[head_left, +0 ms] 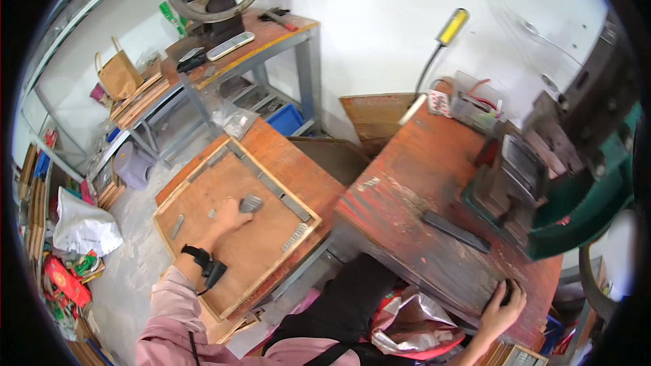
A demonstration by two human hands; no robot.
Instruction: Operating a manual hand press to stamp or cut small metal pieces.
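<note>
My left hand, a black strap with a small black box on its wrist, reaches into a shallow wooden tray. Its fingers close on a small bundle of grey metal pieces. Around it in the tray lie a short grey strip, a row of small metal pieces and grey bars along the far edges. At the front edge of the right-hand bench, my right hand curls round something small and dark, mostly hidden by the fingers.
A green press stands on the red-brown bench, with a dark flat bar before it. A yellow-headed lamp rises behind. An open foil-lined bag is by my lap. Another machine with a handwheel stands far left.
</note>
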